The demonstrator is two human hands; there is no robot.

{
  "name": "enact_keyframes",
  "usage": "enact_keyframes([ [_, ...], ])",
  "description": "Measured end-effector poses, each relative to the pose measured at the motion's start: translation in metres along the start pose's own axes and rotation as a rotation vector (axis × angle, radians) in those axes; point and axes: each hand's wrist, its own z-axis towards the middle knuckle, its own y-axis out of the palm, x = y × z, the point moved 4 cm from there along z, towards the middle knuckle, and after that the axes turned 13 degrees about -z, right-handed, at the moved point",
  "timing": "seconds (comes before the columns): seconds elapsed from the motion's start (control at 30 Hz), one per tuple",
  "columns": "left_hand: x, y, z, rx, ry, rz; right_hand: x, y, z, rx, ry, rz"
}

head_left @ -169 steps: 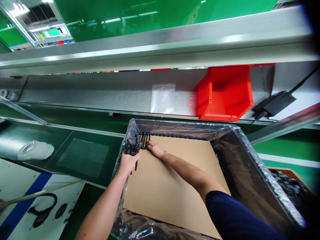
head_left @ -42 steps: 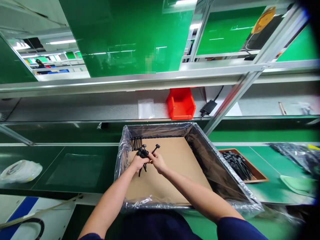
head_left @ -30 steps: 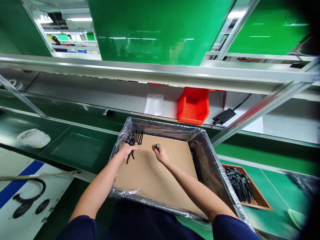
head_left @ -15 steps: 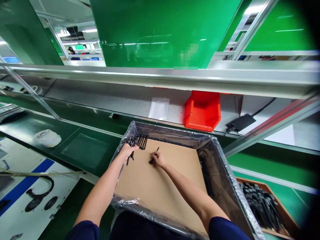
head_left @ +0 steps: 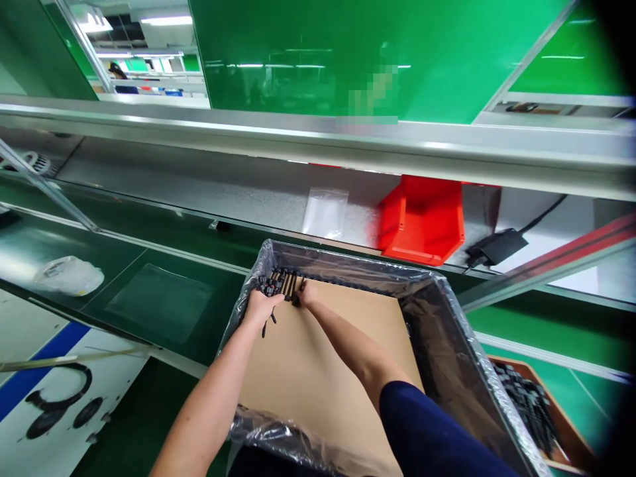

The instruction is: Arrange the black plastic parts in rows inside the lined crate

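Several black parts sit in the left hand over brown cardboard.

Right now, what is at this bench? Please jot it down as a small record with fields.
Left hand: closed around a bunch of black sticks
Right hand: at the right end of a row of black sticks; its grip is mostly hidden
Under the row: brown cardboard
Box: around the cardboard, lined with see-through plastic
Shelf behind: flat plastic bag, red bin, black adapter
Right of box: brown tray holding black pieces
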Motion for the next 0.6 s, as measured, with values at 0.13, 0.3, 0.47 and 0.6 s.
enact_keyframes([
  [0.13,0.000,0.000,0.004,-0.033,0.081,0.050,-0.007,0.004,0.010,0.003,-0.006,-0.011],
  [0.3,-0.004,-0.001,0.005,-0.030,0.097,0.046,-0.008,0.007,0.008,0.013,-0.030,0.021],
  [0.47,-0.009,-0.001,0.008,-0.016,0.077,-0.022,-0.006,-0.004,-0.001,0.025,-0.012,0.138],
  [0.6,-0.018,-0.002,0.010,-0.003,0.023,-0.029,-0.001,-0.016,-0.023,0.006,0.021,0.251],
])
